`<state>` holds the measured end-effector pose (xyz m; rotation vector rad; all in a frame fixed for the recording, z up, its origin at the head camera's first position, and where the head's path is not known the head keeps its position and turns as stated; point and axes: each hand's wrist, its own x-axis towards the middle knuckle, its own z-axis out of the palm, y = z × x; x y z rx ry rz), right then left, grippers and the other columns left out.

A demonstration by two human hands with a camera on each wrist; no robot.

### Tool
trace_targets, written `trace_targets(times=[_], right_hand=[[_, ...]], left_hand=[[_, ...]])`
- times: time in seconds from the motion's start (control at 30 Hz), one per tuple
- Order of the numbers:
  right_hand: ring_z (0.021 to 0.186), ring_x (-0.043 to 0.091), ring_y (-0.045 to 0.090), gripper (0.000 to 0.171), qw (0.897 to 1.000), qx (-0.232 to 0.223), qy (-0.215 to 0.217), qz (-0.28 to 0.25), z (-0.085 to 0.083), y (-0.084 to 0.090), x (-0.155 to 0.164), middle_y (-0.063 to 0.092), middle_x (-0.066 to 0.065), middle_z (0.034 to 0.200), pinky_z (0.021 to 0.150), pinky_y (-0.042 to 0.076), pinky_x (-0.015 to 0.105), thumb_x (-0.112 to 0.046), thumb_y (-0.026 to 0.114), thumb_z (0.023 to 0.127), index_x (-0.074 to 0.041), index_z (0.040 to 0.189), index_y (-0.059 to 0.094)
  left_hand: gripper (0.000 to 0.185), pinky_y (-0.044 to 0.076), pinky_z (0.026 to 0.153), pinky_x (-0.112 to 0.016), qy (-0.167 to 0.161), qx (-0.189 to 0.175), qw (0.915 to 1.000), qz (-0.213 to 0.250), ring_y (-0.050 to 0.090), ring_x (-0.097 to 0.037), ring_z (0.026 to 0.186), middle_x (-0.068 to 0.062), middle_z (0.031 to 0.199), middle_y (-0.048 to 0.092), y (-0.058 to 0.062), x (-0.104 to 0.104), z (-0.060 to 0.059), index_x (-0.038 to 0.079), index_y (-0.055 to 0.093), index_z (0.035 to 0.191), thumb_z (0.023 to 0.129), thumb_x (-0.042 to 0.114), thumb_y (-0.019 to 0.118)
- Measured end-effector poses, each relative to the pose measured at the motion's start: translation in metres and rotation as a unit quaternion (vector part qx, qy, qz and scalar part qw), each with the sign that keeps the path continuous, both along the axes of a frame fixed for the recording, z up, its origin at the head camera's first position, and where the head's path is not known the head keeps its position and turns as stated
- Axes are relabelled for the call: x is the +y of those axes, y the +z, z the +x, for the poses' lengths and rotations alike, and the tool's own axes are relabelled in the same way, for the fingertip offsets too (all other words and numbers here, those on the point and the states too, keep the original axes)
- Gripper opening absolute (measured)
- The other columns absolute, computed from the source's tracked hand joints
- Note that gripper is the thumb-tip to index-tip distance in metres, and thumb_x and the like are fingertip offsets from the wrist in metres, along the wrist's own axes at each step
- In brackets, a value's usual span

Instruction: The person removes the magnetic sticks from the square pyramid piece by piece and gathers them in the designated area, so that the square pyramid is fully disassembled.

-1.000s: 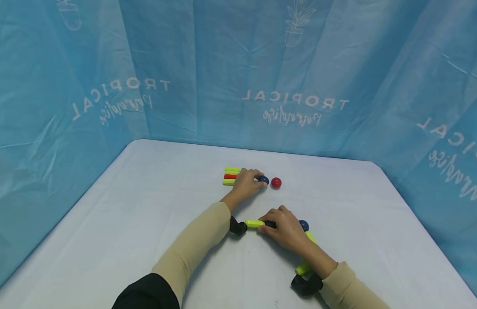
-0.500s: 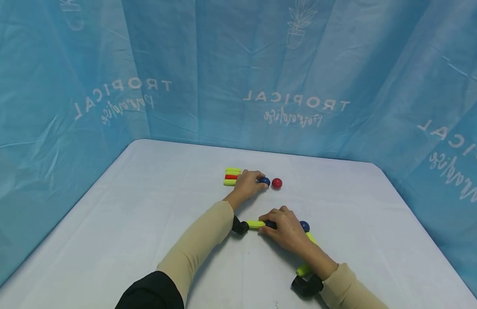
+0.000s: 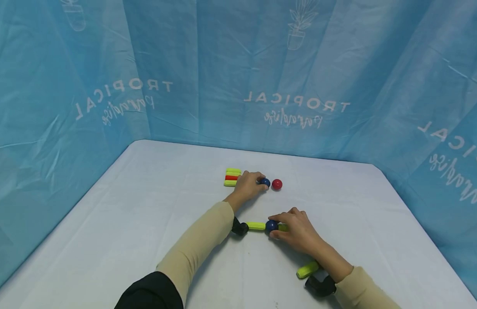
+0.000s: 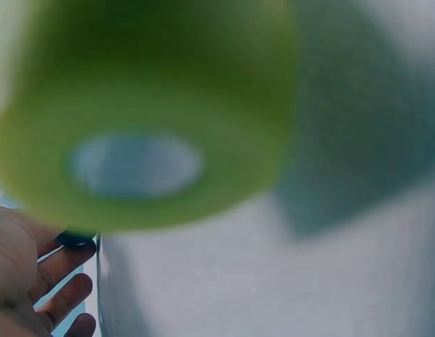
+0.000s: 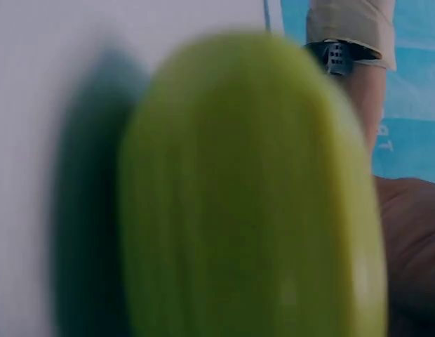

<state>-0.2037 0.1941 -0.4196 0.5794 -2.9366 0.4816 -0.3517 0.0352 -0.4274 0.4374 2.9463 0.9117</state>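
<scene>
- The left hand [image 3: 249,185] lies at the far centre of the table [image 3: 146,214], its fingers curled over a dark blue ball [image 3: 265,182] and gripping it at the fingertips.
- The palm of this hand covers the near end of a bundle of short sticks [image 3: 232,177]: yellow-green sticks with one red stick between them, laid side by side and touching.
- A red ball [image 3: 276,184] rests just beside the dark blue ball, on its right, free of the hand.
- The right hand [image 3: 298,231] lies nearer the person, its fingers bent around a second blue ball [image 3: 271,225] and the yellow-green stick [image 3: 282,227] joined to it, pinching them.
- A ribbed yellow-green stick [image 3: 255,225] extends left from this ball, flat on the table.
- A separate yellow-green stick [image 3: 308,269] lies loose beside the right forearm.
- In both wrist views a blurred yellow-green cylinder fills the picture; the left wrist view shows its flat round end face [image 4: 137,165], and the right wrist view its rounded ribbed side [image 5: 252,203].
- The table surface is a smooth white cloth; a blue printed curtain [image 3: 292,77] encloses it on three sides.
- All balls are smooth and glossy.
</scene>
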Motion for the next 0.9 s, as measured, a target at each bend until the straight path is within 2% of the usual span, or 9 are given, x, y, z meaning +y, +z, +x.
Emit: trace_targets(times=[0.1,0.23,0.37,0.43,0.53,0.63,0.73,0.83,0.9], right_hand=[[0.089,0.011,0.048,0.041,1.0,-0.005,0.001,-0.006,0.0,-0.002,0.001,0.072,-0.004,0.104,0.079,0.035,0.032,-0.035,0.077,0.075,-0.022,0.113,0.069],[0.088,0.01,0.048,0.042,1.0,-0.001,-0.004,-0.007,0.0,-0.004,0.001,0.072,-0.005,0.102,0.08,0.035,0.032,-0.036,0.078,0.074,-0.022,0.113,0.07],[0.088,0.01,0.048,0.042,1.0,0.002,-0.009,-0.009,0.001,-0.005,0.002,0.071,-0.005,0.1,0.079,0.036,0.03,-0.037,0.077,0.074,-0.023,0.113,0.07],[0.088,0.01,0.048,0.041,1.0,0.003,-0.013,-0.013,0.002,-0.004,0.003,0.069,-0.005,0.097,0.077,0.035,0.03,-0.037,0.077,0.074,-0.024,0.113,0.07],[0.087,0.011,0.048,0.041,1.0,0.007,-0.014,-0.021,0.004,-0.004,0.004,0.066,-0.003,0.095,0.076,0.036,0.029,-0.037,0.077,0.074,-0.024,0.112,0.07],[0.086,0.011,0.048,0.04,1.0,0.015,-0.015,-0.022,0.004,-0.005,0.005,0.064,-0.002,0.093,0.075,0.036,0.029,-0.037,0.077,0.074,-0.024,0.112,0.07],[0.085,0.011,0.048,0.04,0.999,0.021,-0.014,-0.023,0.004,-0.005,0.005,0.064,-0.002,0.092,0.075,0.035,0.029,-0.037,0.077,0.074,-0.024,0.112,0.07],[0.085,0.011,0.048,0.04,0.999,0.02,-0.016,-0.022,0.004,-0.006,0.006,0.064,-0.002,0.092,0.074,0.035,0.028,-0.037,0.077,0.075,-0.023,0.112,0.07],[0.085,0.011,0.048,0.04,0.999,0.017,-0.017,-0.024,0.004,-0.006,0.005,0.064,-0.003,0.091,0.074,0.034,0.028,-0.037,0.077,0.075,-0.023,0.112,0.07]], left_hand=[[0.048,0.04,0.09,-0.032,0.004,0.002,1.0,0.006,0.049,-0.016,0.107,0.003,0.12,0.064,0.003,-0.002,0.002,0.022,0.057,0.13,0.085,0.036,0.068],[0.048,0.042,0.093,-0.035,0.014,0.03,0.9989,0.034,0.049,-0.018,0.111,0.001,0.123,0.062,0.013,-0.01,0.009,0.021,0.056,0.131,0.087,0.037,0.066],[0.039,0.044,0.091,-0.037,0.01,0.053,0.9943,0.092,0.051,-0.021,0.111,-0.002,0.119,0.064,0.02,-0.024,0.022,0.019,0.06,0.126,0.09,0.034,0.062],[0.036,0.045,0.091,-0.038,-0.003,0.047,0.9916,0.12,0.052,-0.022,0.11,-0.002,0.116,0.065,0.02,-0.033,0.033,0.017,0.061,0.124,0.091,0.031,0.061],[0.032,0.045,0.094,-0.04,-0.031,0.016,0.9879,0.151,0.053,-0.021,0.111,-0.002,0.115,0.065,0.018,-0.046,0.054,0.014,0.063,0.12,0.092,0.027,0.061],[0.031,0.044,0.095,-0.041,-0.064,-0.021,0.9861,0.152,0.052,-0.02,0.11,0.0,0.114,0.065,0.013,-0.058,0.078,0.013,0.063,0.119,0.091,0.028,0.061],[0.034,0.042,0.094,-0.04,-0.102,-0.042,0.9843,0.138,0.051,-0.018,0.109,0.0,0.113,0.066,0.007,-0.066,0.099,0.013,0.064,0.119,0.089,0.03,0.064],[0.038,0.04,0.094,-0.04,-0.119,-0.049,0.983,0.131,0.05,-0.017,0.108,0.0,0.112,0.065,0.001,-0.071,0.115,0.013,0.064,0.119,0.086,0.032,0.067],[0.039,0.039,0.094,-0.04,-0.118,-0.048,0.9825,0.135,0.049,-0.017,0.107,-0.001,0.113,0.065,-0.003,-0.072,0.122,0.013,0.064,0.118,0.085,0.032,0.069]])
